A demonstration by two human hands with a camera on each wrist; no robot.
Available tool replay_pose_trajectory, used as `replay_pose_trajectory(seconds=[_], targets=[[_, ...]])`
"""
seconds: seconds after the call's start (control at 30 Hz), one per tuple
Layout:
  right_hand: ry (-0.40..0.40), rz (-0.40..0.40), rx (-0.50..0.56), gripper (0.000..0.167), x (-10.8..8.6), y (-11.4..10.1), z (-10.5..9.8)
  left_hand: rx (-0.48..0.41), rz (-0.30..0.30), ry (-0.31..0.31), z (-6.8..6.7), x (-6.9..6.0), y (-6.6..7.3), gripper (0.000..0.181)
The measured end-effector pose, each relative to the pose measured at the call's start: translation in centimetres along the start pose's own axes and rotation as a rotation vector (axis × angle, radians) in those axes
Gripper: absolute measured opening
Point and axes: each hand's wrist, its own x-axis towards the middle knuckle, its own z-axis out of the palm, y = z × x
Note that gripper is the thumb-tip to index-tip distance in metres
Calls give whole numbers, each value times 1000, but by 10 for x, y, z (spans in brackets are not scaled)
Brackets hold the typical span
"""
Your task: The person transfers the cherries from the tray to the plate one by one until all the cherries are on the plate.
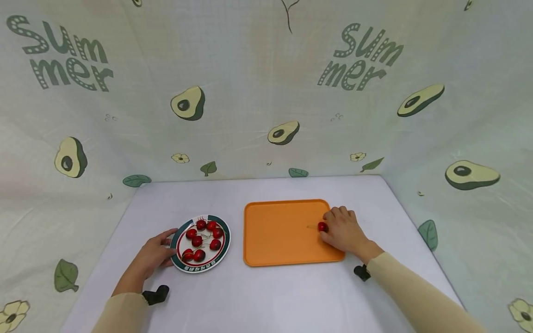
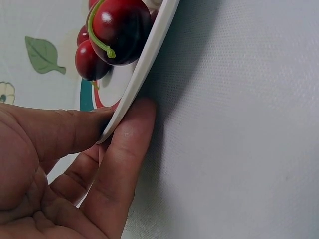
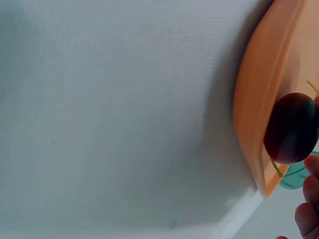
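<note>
On the left, a white plate [image 1: 201, 267] with a green and red rim holds several dark red cherries [image 1: 197, 241] with stems. My left hand [image 1: 151, 255] grips the plate's near-left rim, thumb on top and fingers underneath; the left wrist view shows this pinch [image 2: 75, 149] closely, with the rim tilted. Over the right edge of an orange tray [image 1: 287, 233] is my right hand [image 1: 343, 231], its thumb and fingers around one cherry [image 1: 322, 226]. In the right wrist view this dark cherry [image 3: 291, 128] is beside the tray wall, with curled fingers [image 3: 310, 191] partly cut off by the frame.
A white-covered table [image 1: 266, 296] lies under the plate and tray, which stand apart with a strip of cloth between them. Behind and at the sides hangs a pale curtain [image 1: 233, 64] printed with avocados, leaves and lettering.
</note>
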Motion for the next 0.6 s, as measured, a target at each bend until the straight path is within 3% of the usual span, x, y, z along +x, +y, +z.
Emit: replay_pose_trajectory(seconds=[0.2,0.6], targets=[[-26,5,15,41,0,4,4,0,-1,4,1,0,1,74],[5,-60,-4,40,8,4,8,0,-8,14,2,0,2,74]])
